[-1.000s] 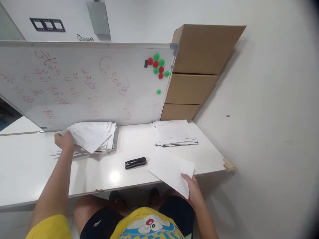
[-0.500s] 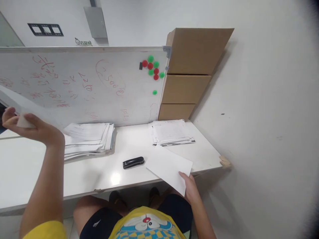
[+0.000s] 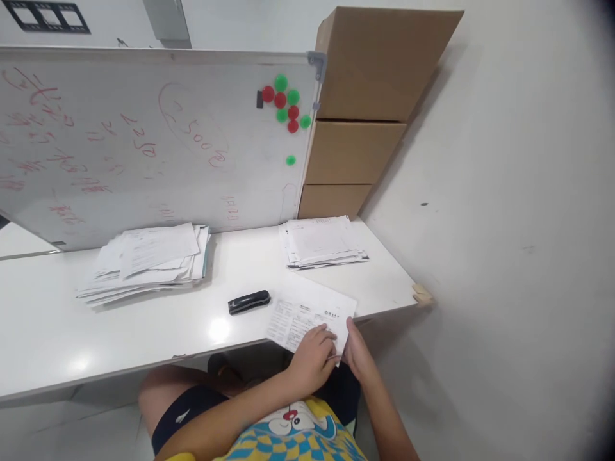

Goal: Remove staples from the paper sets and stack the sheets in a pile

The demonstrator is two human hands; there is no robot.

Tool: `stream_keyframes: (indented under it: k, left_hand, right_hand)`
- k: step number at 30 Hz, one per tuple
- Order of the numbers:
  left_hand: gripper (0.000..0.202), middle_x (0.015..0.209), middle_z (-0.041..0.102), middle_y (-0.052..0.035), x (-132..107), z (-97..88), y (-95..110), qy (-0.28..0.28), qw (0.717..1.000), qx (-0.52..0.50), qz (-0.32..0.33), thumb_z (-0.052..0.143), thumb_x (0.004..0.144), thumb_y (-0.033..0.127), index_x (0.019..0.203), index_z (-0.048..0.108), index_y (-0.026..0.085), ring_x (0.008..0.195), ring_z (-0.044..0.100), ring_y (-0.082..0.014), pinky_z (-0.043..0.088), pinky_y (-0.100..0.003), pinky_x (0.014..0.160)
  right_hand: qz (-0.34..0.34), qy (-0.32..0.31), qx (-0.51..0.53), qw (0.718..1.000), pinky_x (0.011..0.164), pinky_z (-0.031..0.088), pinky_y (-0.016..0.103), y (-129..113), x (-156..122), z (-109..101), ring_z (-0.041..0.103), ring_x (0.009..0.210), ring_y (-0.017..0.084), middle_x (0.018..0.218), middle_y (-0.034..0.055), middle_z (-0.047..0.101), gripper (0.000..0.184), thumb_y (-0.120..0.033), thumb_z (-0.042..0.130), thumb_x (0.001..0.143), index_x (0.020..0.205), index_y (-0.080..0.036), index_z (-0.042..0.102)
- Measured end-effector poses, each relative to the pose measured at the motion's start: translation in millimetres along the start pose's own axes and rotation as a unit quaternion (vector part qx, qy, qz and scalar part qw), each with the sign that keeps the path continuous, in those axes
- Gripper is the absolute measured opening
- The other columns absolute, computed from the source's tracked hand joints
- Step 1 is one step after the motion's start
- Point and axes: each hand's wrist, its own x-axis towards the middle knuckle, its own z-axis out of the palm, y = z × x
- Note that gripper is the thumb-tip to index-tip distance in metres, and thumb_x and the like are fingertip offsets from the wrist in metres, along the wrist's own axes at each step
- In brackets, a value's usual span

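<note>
A printed sheet of paper (image 3: 298,317) lies over a blank white sheet (image 3: 324,296), and both reach over the front edge of the table. My right hand (image 3: 358,352) grips the papers at their right edge, thumb on top. Across my body, my left hand (image 3: 314,358) is on the printed sheet at its near right corner, fingers bent over the print and thumb at the paper's lower edge. Just left of the papers is a black stapler (image 3: 248,302), touched by neither hand.
On the white table (image 3: 240,269) are a tall, uneven paper stack (image 3: 154,256) at left and a lower paper stack (image 3: 321,240) at right. Behind stand a whiteboard (image 3: 192,102) with round magnets and cardboard boxes (image 3: 355,153). A wall (image 3: 504,192) bounds the right side.
My left hand has come from the far left with a sheet to the papers at my right hand. Print now shows over the blank sheet. The view has tilted down.
</note>
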Motion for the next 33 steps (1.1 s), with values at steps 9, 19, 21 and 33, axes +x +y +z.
stream_keyframes:
  k: [9, 19, 21, 33]
  left_hand:
    - [0.054, 0.151, 0.034, -0.0128, 12.3, -47.6, -22.4, 0.136, 0.988, 0.023, 0.072, 0.059, 0.087, 0.036, 0.137, 0.039, 0.028, 0.145, 0.014, -0.0298, 0.019, -0.056, 0.115]
    - [0.096, 0.150, 0.033, -0.0158, 38.1, -129.9, -45.6, 0.211, 0.938, -0.271, -0.037, 0.060, 0.075, 0.067, 0.149, 0.010, 0.030, 0.138, 0.034, -0.0294, 0.034, -0.046, 0.109]
    - [0.077, 0.133, 0.050, -0.0156, 33.4, -131.5, -48.3, 0.200, 0.945, -0.252, -0.055, 0.061, 0.079, 0.061, 0.142, 0.031, 0.026, 0.123, 0.050, -0.0280, 0.043, -0.042, 0.098]
    - [0.014, 0.089, 0.059, -0.0068, 14.4, -109.4, -40.3, 0.226, 0.965, -0.133, 0.011, 0.057, 0.088, 0.034, 0.093, 0.057, 0.021, 0.085, 0.058, -0.0201, 0.046, -0.036, 0.077]
  right_hand:
    - [-0.077, 0.084, -0.081, 0.990, 0.085, 0.052, 0.045, -34.7, -0.8, -30.3, 0.068, 0.093, 0.032, 0.095, 0.0096, 0.076, 0.048, -0.055, 0.078, 0.060, 0.090, -0.018, 0.073]
    - [-0.196, -0.038, -0.207, 0.958, 0.092, 0.048, 0.047, -101.9, 13.7, -22.1, 0.064, 0.098, 0.034, 0.088, 0.0061, 0.075, 0.033, -0.046, 0.081, 0.058, 0.081, -0.023, 0.075]
    - [-0.174, -0.033, -0.172, 0.969, 0.090, 0.049, 0.046, -85.2, 26.4, -16.6, 0.065, 0.094, 0.032, 0.088, 0.0066, 0.075, 0.036, -0.047, 0.080, 0.058, 0.083, -0.022, 0.074]
    - [-0.196, -0.075, -0.126, 0.969, 0.087, 0.046, 0.036, -62.8, 38.0, -18.9, 0.062, 0.089, 0.023, 0.090, 0.0028, 0.070, 0.039, -0.039, 0.077, 0.065, 0.099, -0.023, 0.068]
